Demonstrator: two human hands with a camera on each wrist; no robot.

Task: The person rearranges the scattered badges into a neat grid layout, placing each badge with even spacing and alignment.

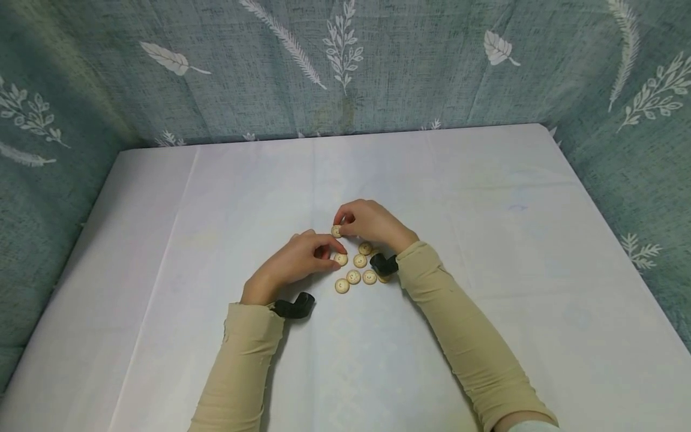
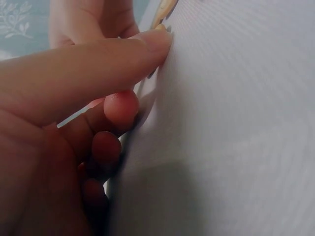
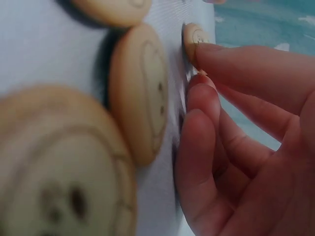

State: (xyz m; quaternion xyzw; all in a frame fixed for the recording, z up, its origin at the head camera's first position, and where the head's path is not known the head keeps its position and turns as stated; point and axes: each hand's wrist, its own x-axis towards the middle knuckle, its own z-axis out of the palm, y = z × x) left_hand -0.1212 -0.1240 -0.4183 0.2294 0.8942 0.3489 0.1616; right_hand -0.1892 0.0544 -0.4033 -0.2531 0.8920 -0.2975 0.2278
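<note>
The right hand (image 1: pixel 375 223) and left hand (image 1: pixel 294 261) likely do best with light fingertip pressure, steering each small disc flat so neighbours go undisturbed. The right, thumb and finger only slightly parted, pinches the far button (image 1: pixel 337 231); the left likewise pinches the nearer button (image 1: pixel 341 260). Nearer and to the right, loose buttons (image 1: pixel 353 276) lie closely grouped on the white worktop (image 1: pixel 486 312).

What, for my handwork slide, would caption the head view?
Left hand and right hand each pinch a button, other buttons nearby on a white table.
</note>
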